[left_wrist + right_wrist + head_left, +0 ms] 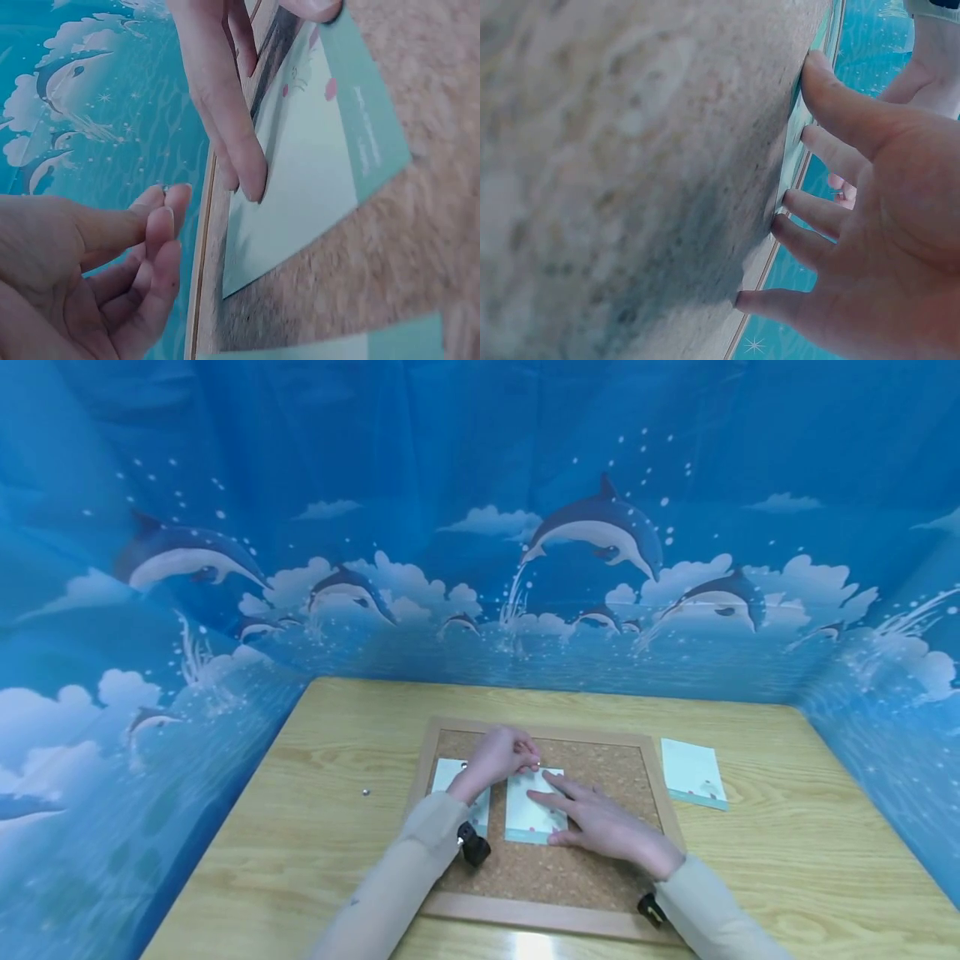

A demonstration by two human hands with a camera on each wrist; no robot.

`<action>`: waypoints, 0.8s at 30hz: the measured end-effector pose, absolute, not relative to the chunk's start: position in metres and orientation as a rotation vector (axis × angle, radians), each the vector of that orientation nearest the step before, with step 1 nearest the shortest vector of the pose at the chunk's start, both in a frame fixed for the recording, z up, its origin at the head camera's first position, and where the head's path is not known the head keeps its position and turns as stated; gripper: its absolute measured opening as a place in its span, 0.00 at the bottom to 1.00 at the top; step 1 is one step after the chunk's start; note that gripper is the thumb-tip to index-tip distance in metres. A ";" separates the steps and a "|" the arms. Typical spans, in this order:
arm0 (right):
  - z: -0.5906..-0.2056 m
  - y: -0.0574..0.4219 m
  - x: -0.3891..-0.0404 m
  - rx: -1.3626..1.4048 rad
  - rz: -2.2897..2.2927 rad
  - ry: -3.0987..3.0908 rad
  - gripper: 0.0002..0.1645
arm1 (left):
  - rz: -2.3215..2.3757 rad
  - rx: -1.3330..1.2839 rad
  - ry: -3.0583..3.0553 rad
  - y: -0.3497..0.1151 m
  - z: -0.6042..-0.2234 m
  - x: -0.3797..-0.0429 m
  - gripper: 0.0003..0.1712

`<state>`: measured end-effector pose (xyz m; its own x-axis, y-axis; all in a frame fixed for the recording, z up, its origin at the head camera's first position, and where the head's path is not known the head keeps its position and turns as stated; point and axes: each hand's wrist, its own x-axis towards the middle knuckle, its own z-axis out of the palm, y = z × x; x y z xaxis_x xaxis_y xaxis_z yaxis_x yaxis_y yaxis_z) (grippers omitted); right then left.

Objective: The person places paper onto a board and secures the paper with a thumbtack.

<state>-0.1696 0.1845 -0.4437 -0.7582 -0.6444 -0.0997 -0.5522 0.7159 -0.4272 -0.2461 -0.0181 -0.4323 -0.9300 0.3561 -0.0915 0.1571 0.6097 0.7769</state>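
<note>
My left hand pinches a tiny shiny thumbtack between thumb and fingertips, just above the top edge of the middle note card. In the left wrist view the left hand is held a little off the board, its tack mostly hidden by the fingertips. My right hand, fingers spread, rests on the right side of that card and on the cork board. In the right wrist view the right hand's fingertips touch the card and cork.
A second card lies on the board at left, partly behind my left forearm, with a small dark spot near its top. Another card lies on the wooden table right of the board. A small silver piece sits left of the board.
</note>
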 end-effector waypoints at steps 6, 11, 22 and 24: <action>-0.444 0.184 -0.168 -0.960 -0.542 2.700 0.41 | 1.166 0.318 2.602 -0.012 -0.433 -0.248 0.04; -0.446 0.184 -0.169 -0.954 -0.547 2.696 0.41 | 1.070 0.289 2.650 -0.009 -0.438 -0.249 0.05; -0.446 0.186 -0.170 -0.971 -0.556 2.704 0.41 | 0.886 0.312 2.753 -0.004 -0.442 -0.251 0.08; -0.447 0.186 -0.170 -0.970 -0.556 2.705 0.40 | 0.879 0.304 2.752 -0.004 -0.442 -0.251 0.08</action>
